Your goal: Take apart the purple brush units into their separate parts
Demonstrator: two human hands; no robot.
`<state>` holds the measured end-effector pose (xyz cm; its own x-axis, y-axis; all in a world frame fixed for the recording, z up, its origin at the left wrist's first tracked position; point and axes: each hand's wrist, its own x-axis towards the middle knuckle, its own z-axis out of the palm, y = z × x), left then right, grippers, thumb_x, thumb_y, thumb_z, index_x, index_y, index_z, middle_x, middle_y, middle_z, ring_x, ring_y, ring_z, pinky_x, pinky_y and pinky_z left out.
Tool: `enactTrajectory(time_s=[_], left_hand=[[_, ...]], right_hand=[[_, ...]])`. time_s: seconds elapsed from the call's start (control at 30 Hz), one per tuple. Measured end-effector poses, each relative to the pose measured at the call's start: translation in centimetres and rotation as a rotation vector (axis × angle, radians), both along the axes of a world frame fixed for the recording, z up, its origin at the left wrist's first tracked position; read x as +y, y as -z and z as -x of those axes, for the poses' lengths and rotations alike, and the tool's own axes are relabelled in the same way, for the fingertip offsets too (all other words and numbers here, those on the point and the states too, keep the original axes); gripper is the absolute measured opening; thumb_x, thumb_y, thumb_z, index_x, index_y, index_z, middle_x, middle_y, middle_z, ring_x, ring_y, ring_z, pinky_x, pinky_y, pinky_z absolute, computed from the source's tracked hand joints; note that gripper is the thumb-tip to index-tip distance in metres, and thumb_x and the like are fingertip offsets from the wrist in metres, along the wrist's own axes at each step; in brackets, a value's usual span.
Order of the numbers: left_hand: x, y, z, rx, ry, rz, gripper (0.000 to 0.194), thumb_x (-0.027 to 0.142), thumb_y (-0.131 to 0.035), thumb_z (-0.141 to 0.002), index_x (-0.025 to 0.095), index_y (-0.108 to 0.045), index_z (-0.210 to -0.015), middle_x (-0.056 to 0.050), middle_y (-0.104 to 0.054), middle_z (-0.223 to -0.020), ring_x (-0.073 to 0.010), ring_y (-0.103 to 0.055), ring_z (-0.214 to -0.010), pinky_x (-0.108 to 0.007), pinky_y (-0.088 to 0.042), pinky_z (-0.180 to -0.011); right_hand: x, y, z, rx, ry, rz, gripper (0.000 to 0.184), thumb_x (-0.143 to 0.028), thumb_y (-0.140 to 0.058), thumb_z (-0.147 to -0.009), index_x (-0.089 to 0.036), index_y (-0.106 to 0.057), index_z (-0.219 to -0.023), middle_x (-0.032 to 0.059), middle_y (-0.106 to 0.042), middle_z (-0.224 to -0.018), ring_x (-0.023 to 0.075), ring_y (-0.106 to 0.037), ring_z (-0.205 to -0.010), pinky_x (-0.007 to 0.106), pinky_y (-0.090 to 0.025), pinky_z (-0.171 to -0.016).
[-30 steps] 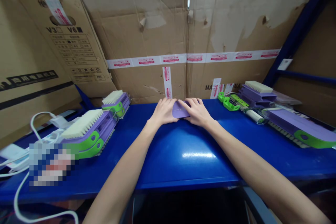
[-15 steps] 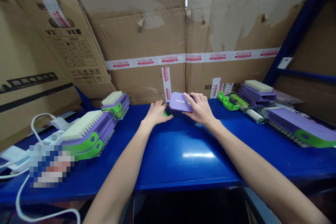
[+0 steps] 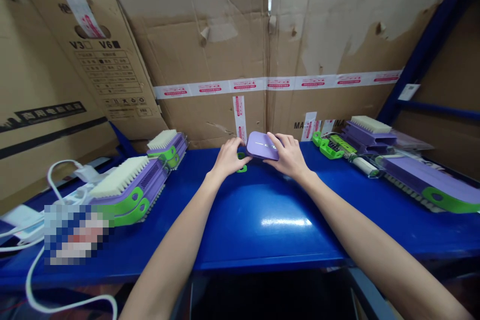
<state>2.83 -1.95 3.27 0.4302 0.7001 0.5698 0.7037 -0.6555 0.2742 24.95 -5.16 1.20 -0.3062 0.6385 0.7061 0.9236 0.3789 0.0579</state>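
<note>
My right hand (image 3: 287, 154) is closed around a purple plastic piece (image 3: 258, 145) with rounded corners and white lettering, its left end pointing toward my other hand. My left hand (image 3: 229, 156) has its thumb and fingers around a green plastic part (image 3: 242, 166), which shows beyond the fingertips, just left of the purple piece. Both hands are at the back of the blue shelf (image 3: 258, 230). Whether the green part touches the purple piece I cannot tell.
Purple and green brushes with pale bristles (image 3: 120, 177) lie at left, beside white cables (image 3: 33, 280). At right are green parts (image 3: 330, 148), a white cylinder (image 3: 365, 166), stacked purple parts (image 3: 367, 135) and a large purple brush (image 3: 431, 175). Cardboard (image 3: 210, 50) lines the back.
My left hand has drawn its fingers and thumb closer together around the green part, more of which shows now. The right hand keeps its hold on the purple piece; the view has shifted slightly.
</note>
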Motion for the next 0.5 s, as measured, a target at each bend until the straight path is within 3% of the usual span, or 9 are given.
enactTrajectory(time_s=[0.07, 0.17, 0.23, 0.4, 0.5], left_hand=[[-0.1, 0.0, -0.3, -0.055, 0.086, 0.042, 0.036, 0.028, -0.073, -0.073, 0.02, -0.06, -0.105, -0.005, -0.063, -0.107, -0.0223, -0.056, -0.103, -0.036, -0.044, -0.09], [-0.2, 0.1, -0.7, -0.114, 0.19, 0.159, 0.025, 0.025, -0.072, -0.074, 0.019, -0.067, -0.098, -0.005, -0.064, -0.104, -0.0214, -0.058, -0.1, -0.035, -0.045, -0.091], [0.1, 0.1, -0.7, -0.196, 0.219, 0.236, 0.02, 0.027, -0.073, -0.071, 0.019, -0.071, -0.09, -0.004, -0.065, -0.099, -0.0211, -0.06, -0.095, -0.035, -0.046, -0.089], [1.1, -0.1, 0.4, -0.42, 0.316, 0.406, 0.029, 0.035, -0.081, -0.058, 0.018, -0.075, -0.082, -0.003, -0.068, -0.091, -0.0213, -0.062, -0.091, -0.034, -0.046, -0.087], [1.6, 0.0, 1.5, -0.48, 0.343, 0.508, 0.025, 0.038, -0.079, -0.06, 0.018, -0.075, -0.074, -0.004, -0.071, -0.088, -0.0205, -0.063, -0.087, -0.033, -0.047, -0.084]], right_hand=[[0.0, 0.1, 0.0, 0.008, 0.007, 0.008, 0.085, -0.049, -0.065, -0.078, -0.017, -0.029, -0.148, 0.0183, -0.047, -0.13, 0.0352, -0.04, -0.115, 0.046, -0.036, -0.092], [0.1, 0.2, 0.0, 0.013, 0.005, 0.022, 0.085, -0.05, -0.065, -0.078, -0.018, -0.029, -0.148, 0.018, -0.048, -0.129, 0.0346, -0.042, -0.114, 0.045, -0.038, -0.091], [0.1, 0.3, 0.1, 0.018, -0.009, 0.024, 0.087, -0.051, -0.065, -0.078, -0.019, -0.026, -0.149, 0.0178, -0.049, -0.128, 0.0346, -0.043, -0.113, 0.045, -0.039, -0.089], [0.1, 0.4, 0.6, 0.05, -0.059, -0.022, 0.088, -0.052, -0.067, -0.076, -0.018, -0.028, -0.148, 0.0174, -0.051, -0.126, 0.0333, -0.046, -0.11, 0.045, -0.042, -0.086], [0.1, 0.4, 0.6, 0.048, -0.051, -0.02, 0.086, -0.05, -0.068, -0.076, -0.017, -0.033, -0.146, 0.0172, -0.052, -0.126, 0.033, -0.047, -0.11, 0.044, -0.043, -0.086]])
